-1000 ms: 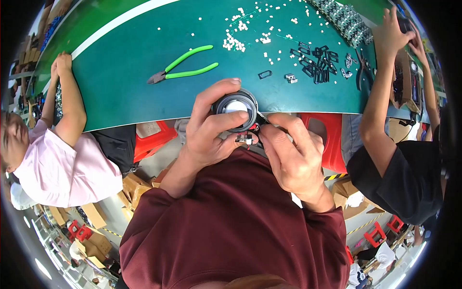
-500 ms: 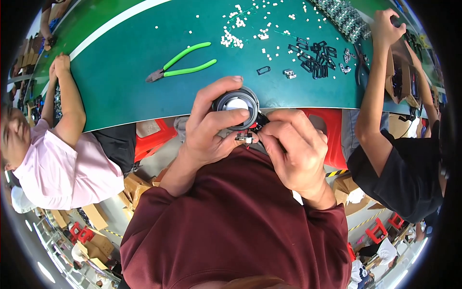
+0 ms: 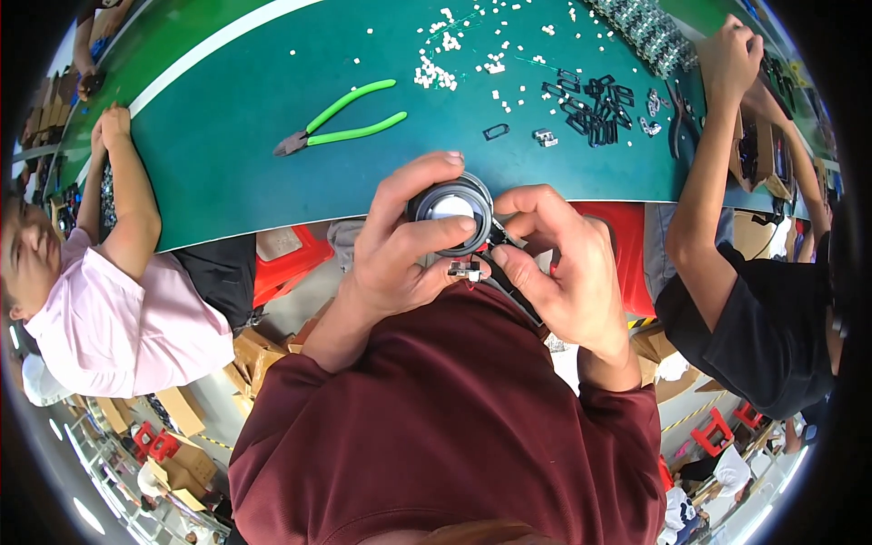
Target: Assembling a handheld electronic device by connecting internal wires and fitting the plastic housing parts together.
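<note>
Over the table's near edge, my left hand [image 3: 386, 245] grips a round black housing [image 3: 482, 193] with a pale domed centre, fingers on its face and rim. Just below the rim, by the left thumb tip, sits a small metal piece [image 3: 466, 271], with a bit of red wire showing beside it. My right hand [image 3: 577, 268] is closed at the housing's right side, its thumb and fingers on a narrow black strip [image 3: 514, 289] that slants down toward my body. Where the strip joins the housing is partly hidden by the fingers.
On the green table [image 3: 227, 173] lie green-handled cutters [image 3: 350, 118], scattered small white pieces [image 3: 436, 73], black rectangular frames [image 3: 599, 109], a metal part [image 3: 545, 138] and dark pliers [image 3: 679, 123]. Circuit parts [image 3: 645, 36] are piled at the back right. A person sits on each side.
My right hand has shifted its grip, its thumb lifting and spreading from the fingers. The black strip now shows slanting below the thumb. My left hand keeps hold of the housing.
</note>
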Demonstrator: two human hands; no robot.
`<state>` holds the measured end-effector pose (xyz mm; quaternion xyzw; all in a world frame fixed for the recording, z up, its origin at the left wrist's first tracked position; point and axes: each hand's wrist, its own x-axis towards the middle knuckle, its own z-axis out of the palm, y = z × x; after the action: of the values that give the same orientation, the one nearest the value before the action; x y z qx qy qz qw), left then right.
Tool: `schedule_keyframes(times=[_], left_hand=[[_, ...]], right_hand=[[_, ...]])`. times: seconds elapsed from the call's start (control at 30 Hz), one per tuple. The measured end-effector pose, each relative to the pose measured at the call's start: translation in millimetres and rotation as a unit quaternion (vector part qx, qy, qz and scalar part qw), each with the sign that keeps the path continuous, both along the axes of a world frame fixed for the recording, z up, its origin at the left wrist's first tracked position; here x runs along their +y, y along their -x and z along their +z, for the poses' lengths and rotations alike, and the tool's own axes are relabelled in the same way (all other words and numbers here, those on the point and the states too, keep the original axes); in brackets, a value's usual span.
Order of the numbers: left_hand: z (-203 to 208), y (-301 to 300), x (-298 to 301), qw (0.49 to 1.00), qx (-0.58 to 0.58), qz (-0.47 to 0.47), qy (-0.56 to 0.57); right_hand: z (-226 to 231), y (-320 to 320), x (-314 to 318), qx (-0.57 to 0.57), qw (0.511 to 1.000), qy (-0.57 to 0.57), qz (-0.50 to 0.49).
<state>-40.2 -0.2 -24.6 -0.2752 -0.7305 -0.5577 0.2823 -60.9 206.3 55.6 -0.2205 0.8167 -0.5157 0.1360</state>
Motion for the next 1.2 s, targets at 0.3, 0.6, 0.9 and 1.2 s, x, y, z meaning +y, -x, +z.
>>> schedule_keyframes(times=[0.3, 0.6, 0.9, 1.2], left_hand=[[1.6, 1.0, 0.4, 1.0, -0.015, -0.006, 0.0], [-3.8, 1.4, 0.5, 1.0, -0.018, -0.003, -0.004], [1.0, 4.1, 1.5, 1.0, -0.014, 0.008, -0.008], [1.3, 4.1, 2.5, 0.999, -0.031, -0.003, -0.028]], right_hand=[[-5.4, 10.5, 2.8, -0.179, 0.981, 0.07, 0.004], [-9.2, 9.6, 4.2, -0.139, 0.99, 0.003, 0.02], [-13.4, 8.4, 4.9, -0.1, 0.994, 0.033, 0.035], [-3.6, 8.6, 5.6, -0.05, 0.997, 0.043, 0.034]])
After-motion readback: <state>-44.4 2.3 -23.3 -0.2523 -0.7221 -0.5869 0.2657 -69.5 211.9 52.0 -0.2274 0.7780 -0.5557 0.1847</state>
